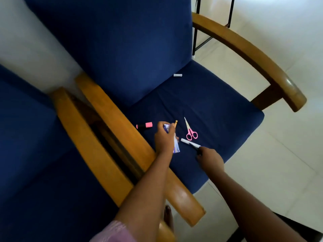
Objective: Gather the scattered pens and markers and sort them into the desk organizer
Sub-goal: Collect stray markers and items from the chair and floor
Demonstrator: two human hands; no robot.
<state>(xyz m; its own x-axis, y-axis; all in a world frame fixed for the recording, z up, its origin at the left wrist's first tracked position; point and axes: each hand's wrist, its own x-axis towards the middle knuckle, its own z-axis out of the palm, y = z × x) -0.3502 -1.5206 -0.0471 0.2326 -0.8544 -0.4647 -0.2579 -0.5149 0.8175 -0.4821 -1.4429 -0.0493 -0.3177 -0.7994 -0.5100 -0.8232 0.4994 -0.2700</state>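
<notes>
Right hand (210, 160) down on the blue seat cushion (218, 109), fingers curled, pinching the dark near end of a white marker (190, 143); its long axis runs diagonally, pale end pointing up-left toward the pink scissors (190, 131). Left hand (165, 138) has fingers wrapped round a yellow pencil (175, 123), tip poking away from the person, plus a white-and-purple card or packet (176, 145). Just left of it a pink highlighter (144, 125) lies crosswise on the cushion. Farther back, a small white cap-like piece (178, 75) lies near the backrest. Wooden armrest (122, 123) beneath the left forearm.
</notes>
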